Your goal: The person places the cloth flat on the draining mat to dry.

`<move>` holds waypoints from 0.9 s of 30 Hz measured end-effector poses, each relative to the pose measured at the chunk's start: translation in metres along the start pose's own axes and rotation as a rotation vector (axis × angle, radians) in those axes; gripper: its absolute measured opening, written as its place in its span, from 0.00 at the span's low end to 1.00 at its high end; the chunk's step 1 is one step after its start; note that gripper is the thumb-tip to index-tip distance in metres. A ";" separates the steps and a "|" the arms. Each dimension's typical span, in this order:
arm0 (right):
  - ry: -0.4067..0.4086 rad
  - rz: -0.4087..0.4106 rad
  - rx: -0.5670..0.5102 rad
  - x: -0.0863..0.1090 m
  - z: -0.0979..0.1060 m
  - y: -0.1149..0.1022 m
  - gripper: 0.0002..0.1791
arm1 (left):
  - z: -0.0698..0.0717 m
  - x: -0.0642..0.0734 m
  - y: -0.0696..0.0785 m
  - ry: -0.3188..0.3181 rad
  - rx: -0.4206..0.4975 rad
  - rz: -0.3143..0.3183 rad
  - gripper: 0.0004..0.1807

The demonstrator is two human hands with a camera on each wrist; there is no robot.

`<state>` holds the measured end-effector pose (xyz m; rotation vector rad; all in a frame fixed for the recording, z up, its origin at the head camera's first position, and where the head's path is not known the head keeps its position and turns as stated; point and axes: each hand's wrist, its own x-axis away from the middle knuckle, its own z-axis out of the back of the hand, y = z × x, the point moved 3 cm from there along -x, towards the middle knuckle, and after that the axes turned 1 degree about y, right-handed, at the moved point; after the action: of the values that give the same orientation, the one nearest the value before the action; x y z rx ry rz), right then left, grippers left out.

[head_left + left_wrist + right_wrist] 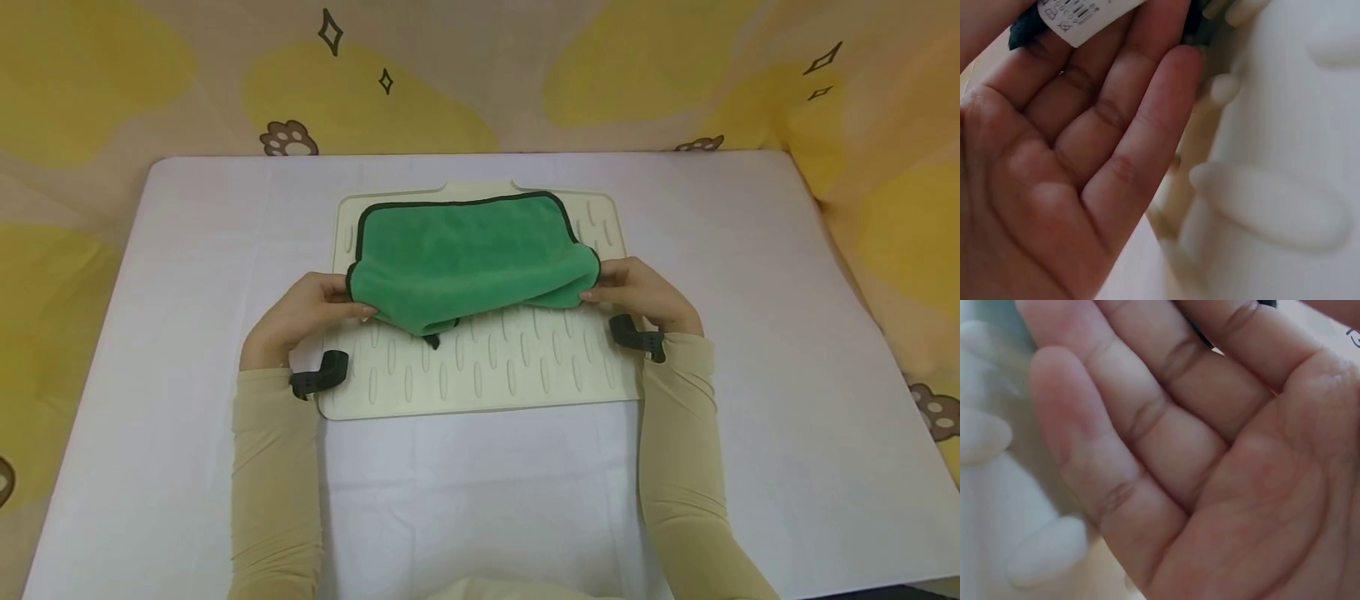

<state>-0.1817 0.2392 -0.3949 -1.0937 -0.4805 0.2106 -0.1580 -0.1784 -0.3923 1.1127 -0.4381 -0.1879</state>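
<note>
A green cloth [465, 242] with a dark edging lies folded over the ribbed cream mat [480, 367], its near edge drooping to a point left of middle. My left hand [303, 312] pinches the cloth's left end, thumb on top and fingers beneath. At the opposite end my right hand [645, 287] pinches it the same way. In the left wrist view a white printed label [1079, 19] shows by the fingers, with a bit of dark green cloth [1027, 26] beside it. The right wrist view shows mostly the palm; the pinched edge is largely hidden there.
The mat lies on a table with a white cover [480, 483]. Raised oval ribs [477, 379] stand on the mat. Behind the table hangs a patterned yellow and beige curtain [480, 75]. Black wrist cameras [321, 375] sit at both wrists, over beige sleeves [277, 483].
</note>
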 end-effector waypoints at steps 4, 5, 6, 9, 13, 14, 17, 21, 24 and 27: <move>-0.002 0.018 -0.016 0.001 0.001 0.000 0.14 | 0.001 0.001 0.000 -0.007 0.018 -0.007 0.20; -0.002 0.026 -0.023 0.001 0.001 0.000 0.13 | 0.001 0.002 0.000 -0.007 0.016 -0.009 0.20; -0.003 0.038 -0.033 0.001 0.001 0.000 0.13 | 0.002 0.002 0.000 -0.009 0.015 -0.009 0.20; -0.011 0.068 -0.072 0.002 0.003 -0.001 0.12 | 0.002 0.003 -0.001 -0.026 0.013 -0.004 0.20; -0.035 0.080 -0.096 0.003 0.003 -0.002 0.11 | 0.000 0.002 -0.002 -0.078 0.018 -0.006 0.21; -0.045 0.072 -0.094 0.003 0.003 -0.002 0.12 | -0.001 0.002 -0.002 -0.093 0.021 -0.009 0.21; -0.095 0.042 -0.076 0.002 0.000 -0.001 0.12 | -0.003 0.001 -0.003 -0.118 0.017 -0.027 0.19; -0.168 0.024 -0.033 0.000 -0.003 -0.002 0.14 | -0.004 0.000 -0.003 -0.096 0.017 -0.028 0.17; -0.175 0.029 -0.002 0.000 -0.004 -0.003 0.14 | -0.003 -0.001 -0.003 -0.069 0.026 -0.026 0.18; -0.150 0.032 0.015 0.000 -0.004 -0.003 0.13 | -0.002 0.000 -0.003 -0.058 0.031 -0.029 0.19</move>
<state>-0.1803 0.2348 -0.3932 -1.0763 -0.5944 0.3254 -0.1572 -0.1774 -0.3956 1.1471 -0.4779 -0.2399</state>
